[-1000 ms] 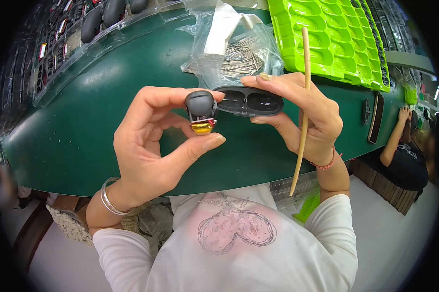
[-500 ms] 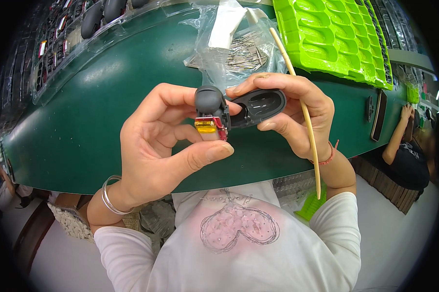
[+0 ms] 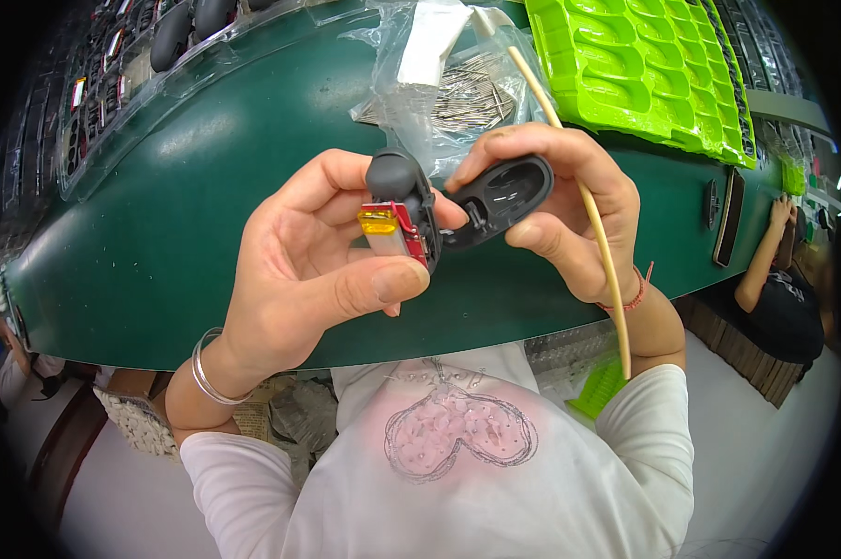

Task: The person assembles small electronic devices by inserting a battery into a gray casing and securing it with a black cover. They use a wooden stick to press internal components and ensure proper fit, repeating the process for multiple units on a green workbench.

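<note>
My left hand (image 3: 294,256) is closed on the body of a small black hinged case (image 3: 429,219), perhaps an earbud charging case. Its inner parts face left: a red circuit board (image 3: 408,233) and a battery with yellow tape (image 3: 378,222). A dark rounded part (image 3: 392,175) sticks up at the top. The case's oval lid (image 3: 512,197) stands open on the right, hollow side showing, between the fingers and thumb of my right hand (image 3: 569,252). A thin wooden stick (image 3: 607,261) is tucked in that same hand, running down past the wrist.
Beyond my hands, a clear bag of thin metal pins (image 3: 471,98) lies on the green table (image 3: 159,233). A bright green moulded tray (image 3: 616,58) is at the back right, plastic trays of parts (image 3: 113,121) at the far left. A flat dark device (image 3: 729,219) lies near another person's arm (image 3: 760,256).
The case has turned in my hands, so more of the battery and red board shows. The lid has tilted upward at its right end, and the stick has shifted slightly with my right hand.
</note>
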`<state>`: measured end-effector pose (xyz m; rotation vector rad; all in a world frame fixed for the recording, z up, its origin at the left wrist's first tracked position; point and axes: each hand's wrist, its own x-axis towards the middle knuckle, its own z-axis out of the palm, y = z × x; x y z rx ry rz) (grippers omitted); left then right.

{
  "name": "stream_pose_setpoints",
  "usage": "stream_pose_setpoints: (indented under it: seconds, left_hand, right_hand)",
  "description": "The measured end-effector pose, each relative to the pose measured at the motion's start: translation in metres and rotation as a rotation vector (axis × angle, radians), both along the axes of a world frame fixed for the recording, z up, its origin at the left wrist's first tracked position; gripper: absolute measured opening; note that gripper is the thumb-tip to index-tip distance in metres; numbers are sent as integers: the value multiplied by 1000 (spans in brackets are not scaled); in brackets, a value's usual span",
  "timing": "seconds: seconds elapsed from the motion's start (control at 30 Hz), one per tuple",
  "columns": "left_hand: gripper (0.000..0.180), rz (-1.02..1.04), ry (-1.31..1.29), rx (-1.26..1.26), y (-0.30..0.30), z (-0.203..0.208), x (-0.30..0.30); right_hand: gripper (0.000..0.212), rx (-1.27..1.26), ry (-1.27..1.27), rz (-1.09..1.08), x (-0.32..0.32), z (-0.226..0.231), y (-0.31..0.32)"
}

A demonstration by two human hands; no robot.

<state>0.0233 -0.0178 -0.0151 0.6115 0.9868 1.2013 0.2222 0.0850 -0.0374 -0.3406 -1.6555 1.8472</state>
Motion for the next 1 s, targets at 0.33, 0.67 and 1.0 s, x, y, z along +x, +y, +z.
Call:
stream_pose_setpoints:
  seconds: [0.33, 0.67, 1.0]
  left_hand:
    - [62, -38, 13, -78, 1, -2, 4]
    - [65, -63, -53, -62, 1, -8, 0]
    - [67, -37, -18, -90, 0, -10, 3]
  right_hand:
    - [52, -57, -149, -12, 2, 11, -3]
    - [55, 18, -210, -19, 2, 10, -3]
    - [50, 102, -234, 5, 6, 9, -3]
